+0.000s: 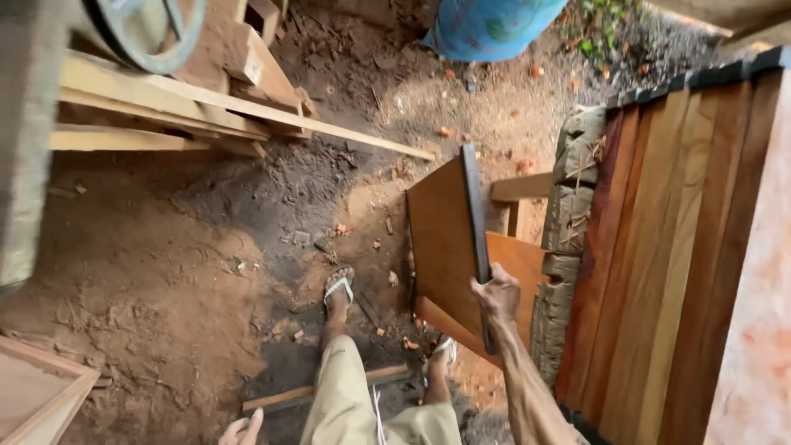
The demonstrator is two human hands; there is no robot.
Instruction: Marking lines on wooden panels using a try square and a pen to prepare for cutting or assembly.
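While the right hand (pixel 497 294) is clamped on the flat reddish-brown wooden board's (pixel 441 239) top edge, keep it upright clear of the stacked planks (pixel 659 247); the left hand (pixel 241 430) hangs loosely apart.

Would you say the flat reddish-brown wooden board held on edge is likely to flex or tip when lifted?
The flat reddish-brown wooden board looks rigid, so probably no flex. Standing on edge, gripped by the right hand only, it may well swing or tip.
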